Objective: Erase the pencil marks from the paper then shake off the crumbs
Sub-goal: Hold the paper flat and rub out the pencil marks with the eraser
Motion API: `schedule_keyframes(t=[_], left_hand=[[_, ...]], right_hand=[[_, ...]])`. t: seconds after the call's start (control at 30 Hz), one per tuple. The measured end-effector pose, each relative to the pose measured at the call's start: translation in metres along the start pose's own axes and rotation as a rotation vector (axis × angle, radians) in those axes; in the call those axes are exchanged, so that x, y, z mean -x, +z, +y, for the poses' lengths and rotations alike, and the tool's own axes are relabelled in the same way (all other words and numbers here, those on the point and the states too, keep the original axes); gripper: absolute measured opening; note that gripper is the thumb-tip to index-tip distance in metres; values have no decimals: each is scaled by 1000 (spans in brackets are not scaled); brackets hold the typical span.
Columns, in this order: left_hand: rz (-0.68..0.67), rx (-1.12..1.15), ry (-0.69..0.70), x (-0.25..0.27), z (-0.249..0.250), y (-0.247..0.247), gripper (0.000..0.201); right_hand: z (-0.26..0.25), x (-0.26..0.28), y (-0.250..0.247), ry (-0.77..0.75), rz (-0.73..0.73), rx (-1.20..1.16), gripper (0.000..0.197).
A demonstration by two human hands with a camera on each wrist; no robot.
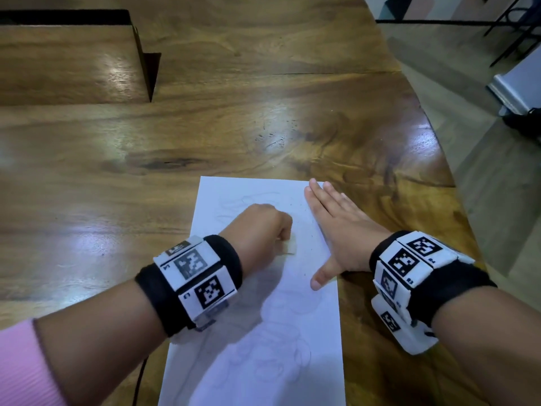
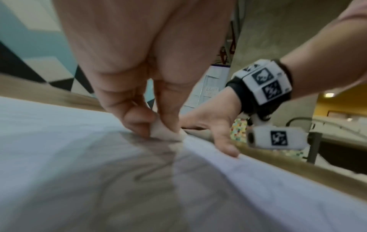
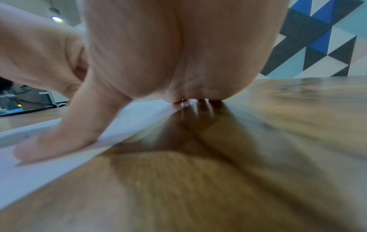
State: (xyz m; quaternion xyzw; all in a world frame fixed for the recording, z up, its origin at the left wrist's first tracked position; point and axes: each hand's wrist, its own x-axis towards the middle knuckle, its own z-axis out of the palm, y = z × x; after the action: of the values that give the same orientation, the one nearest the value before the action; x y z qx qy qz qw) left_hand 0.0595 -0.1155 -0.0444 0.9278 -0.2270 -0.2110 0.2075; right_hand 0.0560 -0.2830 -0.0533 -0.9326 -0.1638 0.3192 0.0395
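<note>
While left hand [image 1: 260,227] pinches eraser [image 2: 164,133] on paper [image 1: 263,332], right hand [image 1: 336,230] fingers flat.

One sheet of paper [image 1: 304,332] is lying on one wooden table [image 1: 234,118]. Two hands are showing: left hand [image 1: 260,227] and right hand [image 1: 339,230]. One eraser [image 2: 164,133] is showing; two wristbands are being worn.

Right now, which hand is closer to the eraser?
Left. The left hand pinches the eraser in its fingers, rubbing the paper. The right hand lies flat on the paper's right edge, beside it.
</note>
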Motion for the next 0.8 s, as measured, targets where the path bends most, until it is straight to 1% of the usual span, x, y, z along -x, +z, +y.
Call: schedule_keyframes(t=[0.03,0.07,0.13,0.17,0.2,0.3,0.33,0.43,0.5,0.57,0.63,0.7,0.73,0.77,0.8], left_hand=[[32,1,-9,2,0,0,1],[9,-1,14,5,0,2,4],[-135,-10,103,14,0,5,5],[-180,-18,121,16,0,4,5],[-167,-20,107,16,-3,1,4],[42,-18,-42,6,-17,-6,2],[71,-3,-68,5,-18,-6,1],[67,27,-73,8,-17,-3,2],[69,48,-88,9,-17,-3,3],[64,61,-101,8,-18,-5,5],[30,56,-100,7,-18,-8,6],[-20,65,-108,5,-17,-16,5],[-22,77,-128,0,-16,-24,6],[9,98,-160,-6,-17,-31,7],[67,121,-191,-15,-19,-39,10]], right_hand=[[0,0,0,-2,1,1,154],[1,0,0,-4,2,2,154],[0,0,0,-8,6,7,154],[0,0,0,-8,7,10,154],[0,0,0,-6,12,11,154],[0,1,-1,1,21,16,153],[-1,1,-2,5,15,15,153],[-5,1,-7,29,12,-14,149],[-12,-1,-11,42,82,-34,142],[-20,-2,-12,18,174,-27,127],[-26,-4,-12,-15,211,-22,119],[-27,-6,-12,-15,211,-31,121],[-27,-7,-12,-8,208,-34,122],[-26,-7,-12,-1,207,-35,122],[-26,-7,-12,2,205,-33,123]])
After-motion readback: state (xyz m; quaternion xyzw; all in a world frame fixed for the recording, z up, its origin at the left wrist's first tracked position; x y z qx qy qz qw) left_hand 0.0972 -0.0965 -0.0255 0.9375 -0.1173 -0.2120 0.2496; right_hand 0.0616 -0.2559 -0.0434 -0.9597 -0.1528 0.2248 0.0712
